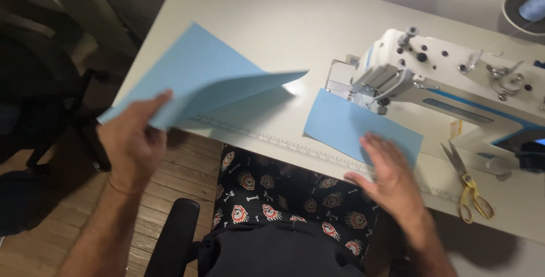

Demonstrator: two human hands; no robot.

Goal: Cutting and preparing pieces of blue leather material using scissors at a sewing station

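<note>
While the person sits at the white sewing table (267, 21), the scene reads as follows.

Left hand: the left hand (131, 140) is closed in a pinch on the near edge of a large light-blue sheet (198, 72), thumb on top, fingers hidden beneath it.
Large sheet: lifted off the table on the left side and bowed, its far corner pointing toward the sewing machine (448, 84).
Right hand: the right hand (389, 169) lies open and flat, fingers spread, pressing on the near corner of a smaller light-blue piece (346, 123); it grips nothing.
Small piece: flat on the table, its far edge just beside the presser foot area.
Step in hand: by my judgement, one piece is held down at the machine while the other is carried over.
Next move calls for: likely matching the edges of the two pieces squarely, guided by the ruler strip (272, 138) along the table's front.
Nearby: yellow-handled scissors (470, 189) lie right of the right hand.
Hard to make out: the needle is hidden behind the machine head; the thread cone (525, 10) is cut off at the top right corner.
</note>
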